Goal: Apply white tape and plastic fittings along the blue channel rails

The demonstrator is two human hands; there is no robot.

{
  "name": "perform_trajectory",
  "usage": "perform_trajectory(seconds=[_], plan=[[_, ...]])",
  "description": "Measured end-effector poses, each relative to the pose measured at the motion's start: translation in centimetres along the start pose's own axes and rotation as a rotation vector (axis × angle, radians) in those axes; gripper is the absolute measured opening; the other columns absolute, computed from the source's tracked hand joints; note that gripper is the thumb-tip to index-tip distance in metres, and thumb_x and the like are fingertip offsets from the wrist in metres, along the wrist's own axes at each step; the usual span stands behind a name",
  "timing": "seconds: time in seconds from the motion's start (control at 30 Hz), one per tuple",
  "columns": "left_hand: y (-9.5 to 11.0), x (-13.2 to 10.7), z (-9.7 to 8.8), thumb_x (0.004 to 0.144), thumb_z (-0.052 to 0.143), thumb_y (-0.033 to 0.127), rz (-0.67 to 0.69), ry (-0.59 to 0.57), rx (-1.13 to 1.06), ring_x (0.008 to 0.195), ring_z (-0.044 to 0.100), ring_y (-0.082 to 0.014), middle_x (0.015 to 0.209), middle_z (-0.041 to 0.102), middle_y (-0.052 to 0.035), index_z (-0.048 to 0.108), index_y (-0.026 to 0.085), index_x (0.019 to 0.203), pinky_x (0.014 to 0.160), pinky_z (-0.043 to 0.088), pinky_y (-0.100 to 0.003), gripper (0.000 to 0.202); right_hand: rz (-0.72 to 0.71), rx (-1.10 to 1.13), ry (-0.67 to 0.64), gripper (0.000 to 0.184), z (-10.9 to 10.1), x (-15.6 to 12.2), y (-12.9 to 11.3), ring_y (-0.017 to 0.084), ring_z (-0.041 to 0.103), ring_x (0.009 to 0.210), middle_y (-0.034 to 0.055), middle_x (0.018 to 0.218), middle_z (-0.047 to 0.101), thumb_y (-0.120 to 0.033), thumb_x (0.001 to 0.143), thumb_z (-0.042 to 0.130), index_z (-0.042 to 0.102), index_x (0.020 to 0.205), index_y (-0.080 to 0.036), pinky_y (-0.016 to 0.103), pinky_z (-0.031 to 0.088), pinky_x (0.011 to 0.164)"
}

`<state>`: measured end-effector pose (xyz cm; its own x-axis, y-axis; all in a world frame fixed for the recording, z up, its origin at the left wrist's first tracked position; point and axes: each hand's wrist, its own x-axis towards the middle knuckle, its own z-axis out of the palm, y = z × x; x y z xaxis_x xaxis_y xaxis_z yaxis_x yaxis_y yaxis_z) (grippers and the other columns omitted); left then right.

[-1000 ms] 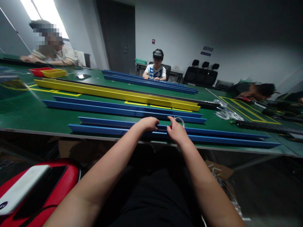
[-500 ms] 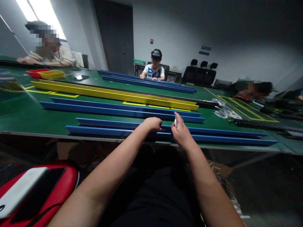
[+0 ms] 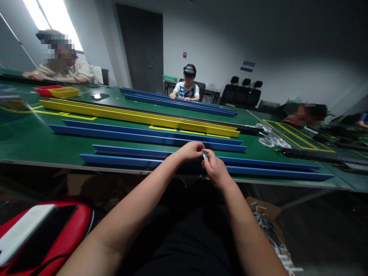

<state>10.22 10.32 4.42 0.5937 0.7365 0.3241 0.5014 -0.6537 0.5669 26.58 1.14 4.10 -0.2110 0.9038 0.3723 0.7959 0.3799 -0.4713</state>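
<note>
My left hand (image 3: pixel 190 151) and my right hand (image 3: pixel 214 168) meet over the nearest blue channel rail (image 3: pixel 120 155) at the green table's (image 3: pixel 34 138) front edge. Both hands pinch a small white piece (image 3: pixel 204 156) between their fingertips. It is too small to name. The fingers of each hand are curled closed. A second blue rail pair (image 3: pixel 129 132) lies just beyond, and a long yellow rail (image 3: pixel 138 117) behind that.
Clear plastic bags (image 3: pixel 270 140) lie to the right on the table, with red and yellow bins (image 3: pixel 57 91) at the far left. Three other people sit round the table. A red case with a phone (image 3: pixel 37 234) rests at my lower left. White ties (image 3: pixel 270 226) fill a box below.
My hands have come together; the left moved right to meet the right. The clear loop held up by my right hand a second ago is no longer seen, and a small white piece shows.
</note>
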Motion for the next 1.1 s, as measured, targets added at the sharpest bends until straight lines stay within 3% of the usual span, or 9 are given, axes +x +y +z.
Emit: perform_trajectory(seconds=[0.1, 0.27, 0.43, 0.57, 0.67, 0.77, 0.87, 1.1], plan=[[0.7, -0.8, 0.3, 0.083, 0.055, 0.027, 0.009, 0.126, -0.159, 0.077, 0.062, -0.0145, 0.086, 0.069, -0.0023, 0.066, 0.016, 0.097, 0.073, 0.049, -0.026, 0.021, -0.009, 0.043, 0.068, 0.041, -0.1, -0.2, -0.2, 0.021, 0.066, 0.086, 0.0073, 0.108, 0.070, -0.031, 0.093, 0.043, 0.050, 0.132, -0.022, 0.031, 0.048, 0.079], [2.3, -3.1, 0.6, 0.085, 0.058, 0.025, 0.105, 0.201, -0.307, 0.113, 0.059, -0.0192, 0.125, 0.064, -0.0094, 0.061, 0.019, 0.122, 0.092, 0.049, -0.029, 0.038, -0.039, 0.353, 0.178, 0.027, 0.0, -0.2, -0.7, 0.019, 0.065, 0.098, 0.0051, 0.113, 0.067, -0.037, 0.094, 0.044, 0.055, 0.115, -0.024, 0.030, 0.049, 0.086], [3.2, -5.3, -0.2, 0.091, 0.057, 0.037, 0.074, 0.217, -0.331, 0.097, 0.064, -0.0176, 0.104, 0.072, -0.0069, 0.070, 0.017, 0.103, 0.089, 0.049, -0.028, 0.026, -0.017, 0.401, 0.190, 0.030, -0.4, -0.3, -0.9, 0.017, 0.063, 0.081, 0.0031, 0.094, 0.066, -0.039, 0.093, 0.049, 0.051, 0.119, -0.024, 0.030, 0.050, 0.075], [3.7, -6.7, -1.0, 0.091, 0.057, 0.043, 0.012, 0.261, -0.323, 0.086, 0.066, -0.0161, 0.094, 0.074, -0.0047, 0.072, 0.018, 0.098, 0.077, 0.049, -0.025, 0.030, -0.176, 0.173, 0.257, 0.019, -1.0, -0.4, -1.4, 0.020, 0.058, 0.099, 0.0064, 0.103, 0.064, -0.037, 0.094, 0.050, 0.060, 0.101, -0.023, 0.034, 0.045, 0.090], [4.3, -7.7, -1.1, 0.091, 0.056, 0.044, -0.035, 0.305, -0.188, 0.083, 0.065, -0.0161, 0.093, 0.074, -0.0043, 0.073, 0.020, 0.096, 0.075, 0.048, -0.025, 0.030, -0.152, 0.007, 0.353, 0.021, -1.3, -0.7, -2.2, 0.021, 0.055, 0.092, 0.0073, 0.096, 0.061, -0.042, 0.091, 0.054, 0.058, 0.097, -0.022, 0.033, 0.044, 0.084], [4.9, -8.7, -0.7, 0.091, 0.056, 0.039, -0.031, 0.312, -0.059, 0.088, 0.066, -0.0173, 0.097, 0.074, -0.0044, 0.073, 0.023, 0.097, 0.080, 0.048, -0.027, 0.025, -0.135, -0.107, 0.228, 0.025, -1.7, -0.9, -3.0, 0.019, 0.052, 0.078, 0.0034, 0.079, 0.056, -0.046, 0.092, 0.051, 0.053, 0.081, -0.023, 0.029, 0.041, 0.074], [5.2, -9.5, -0.2, 0.093, 0.053, 0.039, -0.024, 0.319, -0.008, 0.090, 0.066, -0.0182, 0.098, 0.074, -0.0046, 0.072, 0.024, 0.097, 0.083, 0.048, -0.028, 0.025, -0.178, -0.122, 0.093, 0.028, -2.0, -1.0, -3.5, 0.017, 0.052, 0.076, 0.0027, 0.076, 0.057, -0.039, 0.097, 0.044, 0.052, 0.075, -0.023, 0.028, 0.038, 0.071], [4.8, -10.1, 0.1, 0.090, 0.059, 0.041, -0.006, 0.400, -0.160, 0.088, 0.067, -0.0172, 0.095, 0.074, -0.0036, 0.071, 0.023, 0.095, 0.081, 0.049, -0.027, 0.022, -0.133, 0.213, 0.131, 0.027, -1.5, -0.9, -3.6, 0.014, 0.049, 0.067, 0.0001, 0.070, 0.053, -0.036, 0.095, 0.047, 0.051, 0.072, -0.022, 0.026, 0.037, 0.064]])
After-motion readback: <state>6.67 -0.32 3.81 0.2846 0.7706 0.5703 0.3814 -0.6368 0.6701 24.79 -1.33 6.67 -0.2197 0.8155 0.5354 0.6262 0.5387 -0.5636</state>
